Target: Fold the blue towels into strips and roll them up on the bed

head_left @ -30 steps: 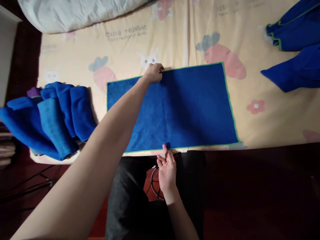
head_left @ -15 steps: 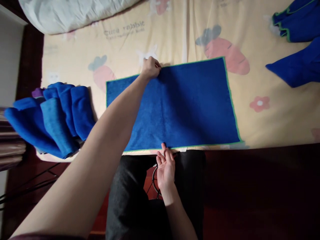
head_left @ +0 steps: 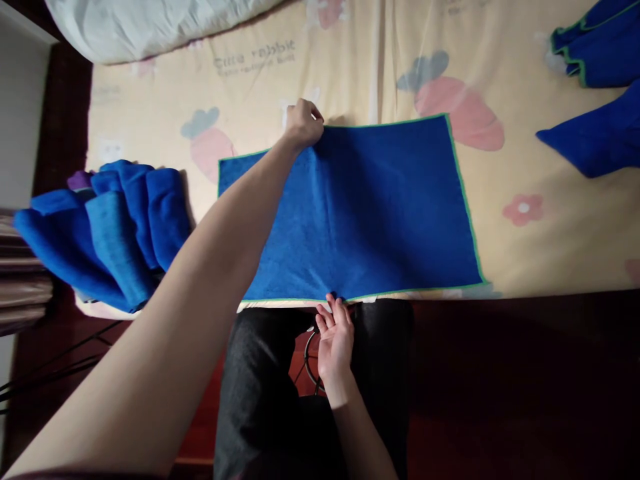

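Observation:
A blue cloth with green edging (head_left: pixel 395 200) lies spread on the patterned sheet, its near side along the bed's edge. My left hand (head_left: pixel 304 125) pinches the middle of the cloth's far edge and lifts it slightly, and a ridge runs from there toward me. At the middle of the near edge, my right hand (head_left: pixel 336 333) is palm up, its fingertips at the hem, pinching the cloth there. My left forearm hides part of the cloth's left side.
Folded blue cloths (head_left: pixel 120 233) are piled on the left. Crumpled blue cloths (head_left: pixel 600 133) lie at the far right. A white quilt (head_left: pixel 150 27) is at the back left of the bed sheet (head_left: pixel 570 253).
My left hand has risen a little, pulling up the middle of the far edge. The ridge in the cloth is more marked. The whole view has shifted slightly.

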Demonstrator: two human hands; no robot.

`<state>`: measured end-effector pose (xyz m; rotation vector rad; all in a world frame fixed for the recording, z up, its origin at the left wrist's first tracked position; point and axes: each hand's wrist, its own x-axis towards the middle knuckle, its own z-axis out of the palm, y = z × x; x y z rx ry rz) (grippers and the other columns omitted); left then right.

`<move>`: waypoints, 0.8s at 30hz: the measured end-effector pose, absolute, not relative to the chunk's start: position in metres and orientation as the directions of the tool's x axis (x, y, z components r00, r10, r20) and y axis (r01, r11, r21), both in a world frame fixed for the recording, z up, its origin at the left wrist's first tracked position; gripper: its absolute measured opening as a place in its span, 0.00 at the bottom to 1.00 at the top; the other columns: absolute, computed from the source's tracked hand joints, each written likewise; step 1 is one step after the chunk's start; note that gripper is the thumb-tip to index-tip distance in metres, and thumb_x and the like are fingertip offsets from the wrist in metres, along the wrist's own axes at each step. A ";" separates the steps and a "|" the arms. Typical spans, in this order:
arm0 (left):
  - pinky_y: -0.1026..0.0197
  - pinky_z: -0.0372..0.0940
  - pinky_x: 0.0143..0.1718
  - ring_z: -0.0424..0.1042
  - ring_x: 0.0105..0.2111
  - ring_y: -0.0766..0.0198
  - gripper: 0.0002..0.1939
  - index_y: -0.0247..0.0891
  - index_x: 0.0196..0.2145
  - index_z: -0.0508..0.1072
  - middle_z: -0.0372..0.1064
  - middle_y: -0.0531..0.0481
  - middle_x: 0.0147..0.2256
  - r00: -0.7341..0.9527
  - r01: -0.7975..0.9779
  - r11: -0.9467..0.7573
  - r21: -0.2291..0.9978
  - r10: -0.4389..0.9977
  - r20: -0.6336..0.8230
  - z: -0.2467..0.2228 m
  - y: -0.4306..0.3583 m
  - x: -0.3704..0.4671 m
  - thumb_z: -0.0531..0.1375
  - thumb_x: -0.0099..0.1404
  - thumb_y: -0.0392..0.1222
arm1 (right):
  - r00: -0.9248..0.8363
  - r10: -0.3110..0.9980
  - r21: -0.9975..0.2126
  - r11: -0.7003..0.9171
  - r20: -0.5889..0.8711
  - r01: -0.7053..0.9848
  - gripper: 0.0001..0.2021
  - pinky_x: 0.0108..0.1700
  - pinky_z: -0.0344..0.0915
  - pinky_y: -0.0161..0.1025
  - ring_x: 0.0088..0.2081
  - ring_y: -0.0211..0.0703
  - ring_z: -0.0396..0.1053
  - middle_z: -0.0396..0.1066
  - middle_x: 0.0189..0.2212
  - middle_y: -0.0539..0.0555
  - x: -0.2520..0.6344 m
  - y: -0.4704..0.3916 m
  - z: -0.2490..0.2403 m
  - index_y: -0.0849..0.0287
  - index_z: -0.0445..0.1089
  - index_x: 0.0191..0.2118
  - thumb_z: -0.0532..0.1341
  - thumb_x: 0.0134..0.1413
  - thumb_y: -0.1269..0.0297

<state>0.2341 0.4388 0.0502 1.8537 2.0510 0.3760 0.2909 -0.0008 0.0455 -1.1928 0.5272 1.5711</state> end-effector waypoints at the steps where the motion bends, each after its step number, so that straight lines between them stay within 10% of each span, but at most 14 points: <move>1: 0.56 0.64 0.58 0.66 0.46 0.65 0.12 0.39 0.48 0.78 0.75 0.47 0.51 -0.093 0.900 0.111 0.421 0.994 -0.062 0.051 0.438 0.234 0.61 0.68 0.35 | 0.045 0.464 -0.235 -0.360 -0.885 -0.903 0.20 0.56 0.70 0.47 0.49 0.48 0.79 0.76 0.59 0.58 0.291 -0.002 0.046 0.55 0.76 0.49 0.70 0.55 0.49; 16: 0.58 0.64 0.56 0.62 0.49 0.66 0.13 0.40 0.47 0.74 0.74 0.52 0.49 -0.095 0.884 0.085 0.460 0.995 -0.001 0.081 0.425 0.227 0.59 0.66 0.32 | 0.205 0.579 -0.476 -0.366 -0.789 -0.800 0.20 0.38 0.66 0.36 0.40 0.41 0.74 0.76 0.40 0.53 0.291 -0.018 0.049 0.56 0.71 0.40 0.69 0.58 0.43; 24: 0.61 0.64 0.51 0.65 0.39 0.70 0.15 0.40 0.48 0.75 0.76 0.55 0.45 -0.152 0.842 0.088 0.533 0.985 0.077 0.132 0.394 0.215 0.54 0.65 0.34 | 0.569 0.666 -0.851 -0.201 -0.482 -0.485 0.21 0.40 0.64 0.36 0.30 0.35 0.61 0.62 0.27 0.44 0.305 -0.021 0.054 0.55 0.63 0.35 0.64 0.63 0.41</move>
